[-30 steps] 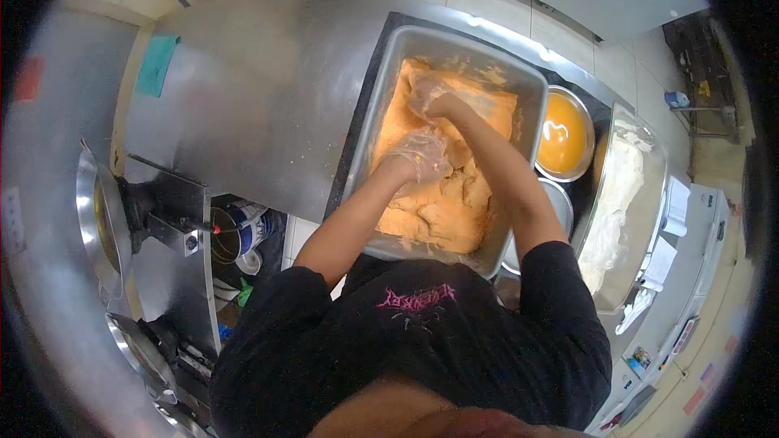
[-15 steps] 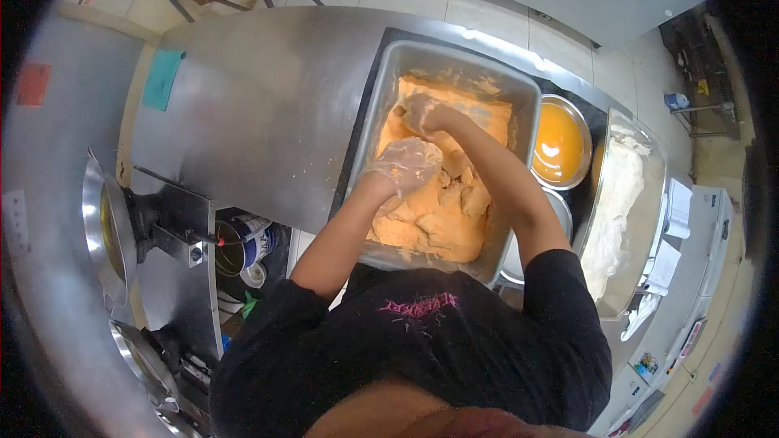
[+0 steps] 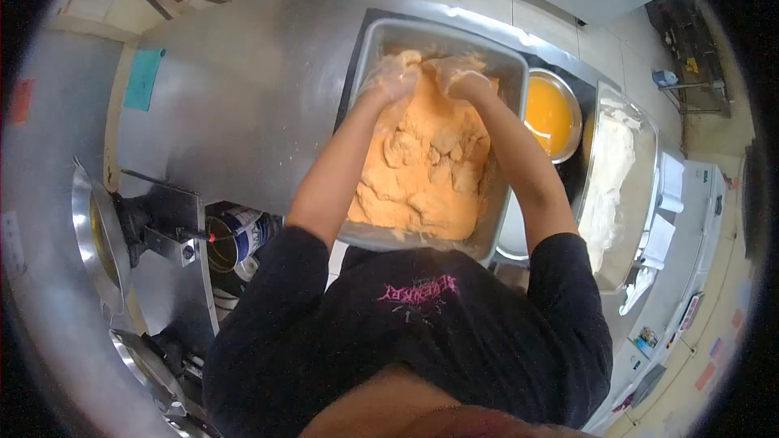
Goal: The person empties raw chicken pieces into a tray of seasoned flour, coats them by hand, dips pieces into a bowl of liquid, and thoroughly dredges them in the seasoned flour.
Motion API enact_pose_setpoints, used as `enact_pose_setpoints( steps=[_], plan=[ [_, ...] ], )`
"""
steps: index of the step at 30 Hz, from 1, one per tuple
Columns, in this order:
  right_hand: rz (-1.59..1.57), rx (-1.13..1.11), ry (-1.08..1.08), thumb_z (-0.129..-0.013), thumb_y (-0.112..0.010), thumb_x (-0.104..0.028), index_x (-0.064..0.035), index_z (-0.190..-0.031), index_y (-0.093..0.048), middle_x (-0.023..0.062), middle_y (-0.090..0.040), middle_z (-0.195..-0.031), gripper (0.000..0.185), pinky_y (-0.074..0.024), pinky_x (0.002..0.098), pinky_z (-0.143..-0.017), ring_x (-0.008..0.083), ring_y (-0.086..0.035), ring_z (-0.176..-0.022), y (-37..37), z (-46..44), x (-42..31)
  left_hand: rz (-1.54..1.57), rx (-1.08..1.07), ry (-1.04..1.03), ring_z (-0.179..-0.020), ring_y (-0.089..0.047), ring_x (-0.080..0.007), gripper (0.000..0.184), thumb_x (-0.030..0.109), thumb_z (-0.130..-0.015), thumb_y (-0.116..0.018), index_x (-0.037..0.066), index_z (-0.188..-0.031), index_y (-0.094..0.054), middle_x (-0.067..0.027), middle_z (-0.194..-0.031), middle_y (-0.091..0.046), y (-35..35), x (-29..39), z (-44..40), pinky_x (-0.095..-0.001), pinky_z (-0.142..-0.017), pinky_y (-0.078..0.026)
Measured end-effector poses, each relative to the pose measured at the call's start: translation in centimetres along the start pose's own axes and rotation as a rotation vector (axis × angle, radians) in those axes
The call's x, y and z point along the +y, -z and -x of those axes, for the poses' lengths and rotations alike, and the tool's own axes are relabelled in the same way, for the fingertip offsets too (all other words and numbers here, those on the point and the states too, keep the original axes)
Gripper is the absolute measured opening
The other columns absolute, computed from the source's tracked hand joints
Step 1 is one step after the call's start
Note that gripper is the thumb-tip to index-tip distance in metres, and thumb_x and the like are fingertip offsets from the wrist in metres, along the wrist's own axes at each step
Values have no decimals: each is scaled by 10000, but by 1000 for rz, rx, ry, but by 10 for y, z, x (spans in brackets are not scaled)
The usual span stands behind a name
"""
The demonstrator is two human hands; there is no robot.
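A deep grey tub (image 3: 369,45) holds orange powder (image 3: 438,118) with lumpy coated pieces (image 3: 446,174) in its middle and near part. Both hands are in clear plastic gloves at the tub's far end. My left hand (image 3: 393,79) is at the far left corner, beside a small orange-coated lump (image 3: 410,57); its fingers are partly hidden in the powder. To the right, my right hand (image 3: 458,77) touches the powder near the far wall, its fingers blurred and partly covered.
Right of the tub are a metal bowl of orange liquid (image 3: 549,116), a round pale container (image 3: 514,231) and a clear bin of white powder (image 3: 608,178). A steel table (image 3: 235,89) extends left. Pans (image 3: 96,231) stand at the far left.
My left hand has moved from the tub's middle to its far left corner. My right hand has shifted right and away from me, and the lumpy pieces are now uncovered by the hands.
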State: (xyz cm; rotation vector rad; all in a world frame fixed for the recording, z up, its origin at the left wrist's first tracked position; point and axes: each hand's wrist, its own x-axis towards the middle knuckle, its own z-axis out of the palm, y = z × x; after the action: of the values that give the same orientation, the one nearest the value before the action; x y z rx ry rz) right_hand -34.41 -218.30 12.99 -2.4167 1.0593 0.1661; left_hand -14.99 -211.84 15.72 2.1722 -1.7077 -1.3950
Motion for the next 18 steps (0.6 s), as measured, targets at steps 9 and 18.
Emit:
enact_pose_setpoints(
  steps=[9,18],
  plan=[
    [371,-445,-50,-838,-614,-112,-27,-1147,-724,203,-702,-1205,339,-562,433,-872,358,-698,-1058,-46,79,9,592,-255,236,-1207,-605,-279,746,544,-944,-670,58,-1474,-470,-167,-1410,-560,-89,-30,23,-401,-927,-574],
    [130,-318,-107,-861,-554,-95,-4,-1023,-746,220,-725,-1122,267,-556,448,-913,380,-692,-1071,-106,157,-50,-497,-306,-339,-1096,-670,-307,520,413,-1057,-462,25,-1391,-549,-182,-1209,-683,-132,-66,84,-386,-914,-551]
  ],
)
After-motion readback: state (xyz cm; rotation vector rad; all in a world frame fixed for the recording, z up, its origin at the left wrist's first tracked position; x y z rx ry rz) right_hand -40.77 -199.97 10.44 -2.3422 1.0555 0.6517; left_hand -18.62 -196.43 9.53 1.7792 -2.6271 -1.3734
